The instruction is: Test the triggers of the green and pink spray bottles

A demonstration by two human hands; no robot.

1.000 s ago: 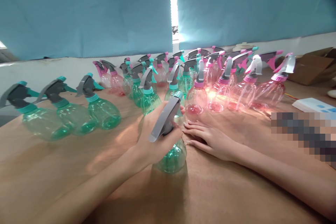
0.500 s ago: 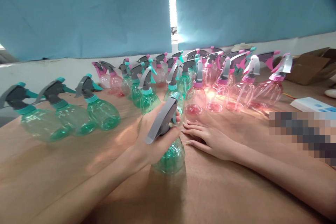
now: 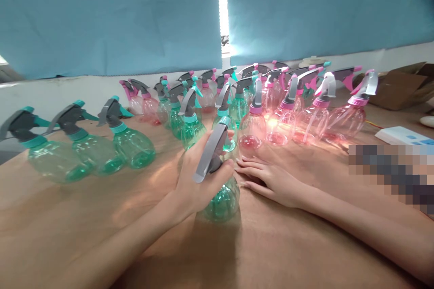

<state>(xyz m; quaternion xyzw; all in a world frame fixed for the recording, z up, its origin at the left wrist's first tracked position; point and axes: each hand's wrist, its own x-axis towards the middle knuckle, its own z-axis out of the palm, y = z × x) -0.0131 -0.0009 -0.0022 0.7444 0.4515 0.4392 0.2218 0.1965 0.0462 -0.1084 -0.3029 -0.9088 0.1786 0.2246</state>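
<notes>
My left hand [image 3: 193,180] is wrapped round the neck of a green spray bottle [image 3: 222,201] with a grey trigger head. The bottle's collar is hidden behind the fingers, and its head points away from me. My right hand [image 3: 271,176] lies flat on the brown table [image 3: 271,244], fingers a little apart, just right of that bottle and holding nothing. Nearest beyond the right fingertips stands a pink spray bottle [image 3: 251,132]. Behind my left hand is another green spray bottle [image 3: 192,131].
Green spray bottles [image 3: 134,146] form a short row at the left. Several pink and green ones crowd the back. At the right are a white and blue box [image 3: 403,136] and a brown carton [image 3: 400,86]. Blue curtains [image 3: 111,18] hang behind the table.
The head of the held spray bottle has turned slightly and shifted a little right, with my left hand still round it. My right hand has stayed in place.
</notes>
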